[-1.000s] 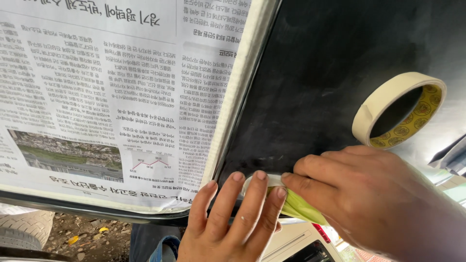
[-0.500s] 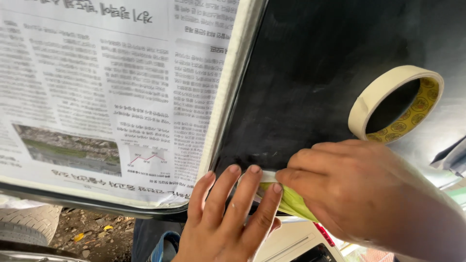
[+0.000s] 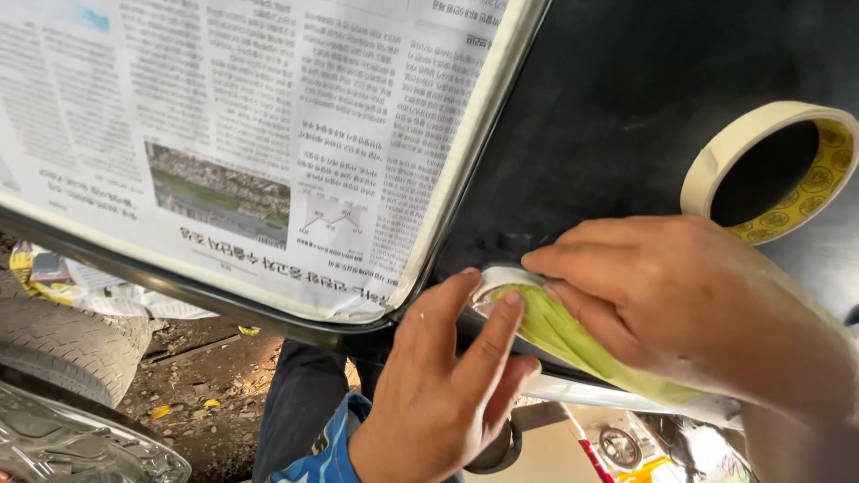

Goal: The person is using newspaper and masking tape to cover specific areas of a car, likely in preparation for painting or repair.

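Black panel [image 3: 644, 107] beside newspaper masking [image 3: 268, 134] | tape roll [image 3: 769, 170] rides the right wrist | right hand [image 3: 680, 304] pinches the tape strip [image 3: 555, 326], now pressed further along the lower edge | left hand [image 3: 447, 376], fingers flat, smooths it

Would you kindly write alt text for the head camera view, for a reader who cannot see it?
Two bare hands press a strip of masking tape onto the edge of a black panel: the left hand flattens it with its fingers, and the right hand pinches the strip. A roll of masking tape sits on the right wrist, and taped newspaper covers the adjoining window.
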